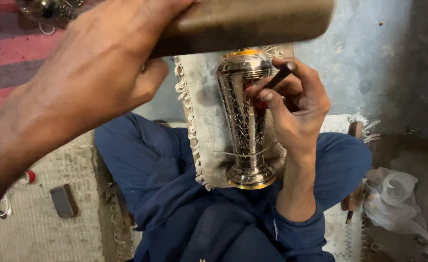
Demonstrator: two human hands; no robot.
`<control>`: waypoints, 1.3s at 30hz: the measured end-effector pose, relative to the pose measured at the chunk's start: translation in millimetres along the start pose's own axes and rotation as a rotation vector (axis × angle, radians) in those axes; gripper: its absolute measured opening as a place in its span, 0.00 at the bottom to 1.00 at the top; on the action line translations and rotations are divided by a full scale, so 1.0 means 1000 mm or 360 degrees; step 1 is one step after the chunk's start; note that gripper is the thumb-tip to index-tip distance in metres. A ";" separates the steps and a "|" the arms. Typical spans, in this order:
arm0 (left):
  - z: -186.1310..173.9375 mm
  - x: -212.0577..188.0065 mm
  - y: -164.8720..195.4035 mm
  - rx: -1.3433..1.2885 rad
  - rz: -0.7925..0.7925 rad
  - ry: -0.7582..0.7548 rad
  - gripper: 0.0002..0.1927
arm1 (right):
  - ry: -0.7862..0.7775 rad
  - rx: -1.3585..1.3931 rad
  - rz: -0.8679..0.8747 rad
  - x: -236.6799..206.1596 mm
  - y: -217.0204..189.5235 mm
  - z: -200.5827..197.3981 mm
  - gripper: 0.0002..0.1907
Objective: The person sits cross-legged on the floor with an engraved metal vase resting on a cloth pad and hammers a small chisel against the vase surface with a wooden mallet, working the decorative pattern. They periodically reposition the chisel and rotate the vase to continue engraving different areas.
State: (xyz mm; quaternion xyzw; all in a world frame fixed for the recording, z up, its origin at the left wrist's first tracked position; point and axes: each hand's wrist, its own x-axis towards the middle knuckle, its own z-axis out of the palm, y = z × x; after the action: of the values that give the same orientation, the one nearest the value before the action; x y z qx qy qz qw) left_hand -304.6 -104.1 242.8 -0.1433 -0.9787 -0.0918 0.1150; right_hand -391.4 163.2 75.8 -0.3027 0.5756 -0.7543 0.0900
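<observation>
Silver vase (pixel 247 121) lies under right hand (pixel 296 104), below left hand (pixel 97 73).

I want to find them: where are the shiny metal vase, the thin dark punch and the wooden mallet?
shiny engraved metal vase (pixel 245 121), head view, body
thin dark punch (pixel 281 75), head view, shaft
brown wooden mallet (pixel 243 22), head view, head

Head camera looks steeply down, close over lap.
</observation>
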 end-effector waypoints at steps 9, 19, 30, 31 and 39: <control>-0.014 0.013 0.004 0.0347 -0.0011 -0.0189 0.27 | -0.0008 -0.0173 -0.0045 0.003 -0.008 0.006 0.19; -0.008 -0.016 -0.003 0.0267 -0.0128 -0.0006 0.34 | 0.0204 0.0368 0.0065 0.007 0.000 -0.010 0.16; 0.133 -0.083 0.055 -0.2166 -0.0893 0.0649 0.28 | -0.0203 0.0050 0.0101 0.004 -0.006 -0.029 0.17; 0.137 -0.089 0.055 -0.2113 -0.0831 0.0702 0.27 | -0.0211 0.0045 0.0109 0.003 -0.007 -0.029 0.17; 0.146 -0.098 0.060 -0.2130 -0.0916 0.0716 0.25 | -0.0116 0.0055 0.0082 0.001 -0.008 -0.027 0.21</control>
State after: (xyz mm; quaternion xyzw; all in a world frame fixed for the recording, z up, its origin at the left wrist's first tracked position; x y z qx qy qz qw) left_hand -224.1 -41.7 87.9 0.1003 -0.6660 -0.7190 0.1717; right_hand -405.3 187.5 79.0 -0.3133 0.5665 -0.7500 0.1354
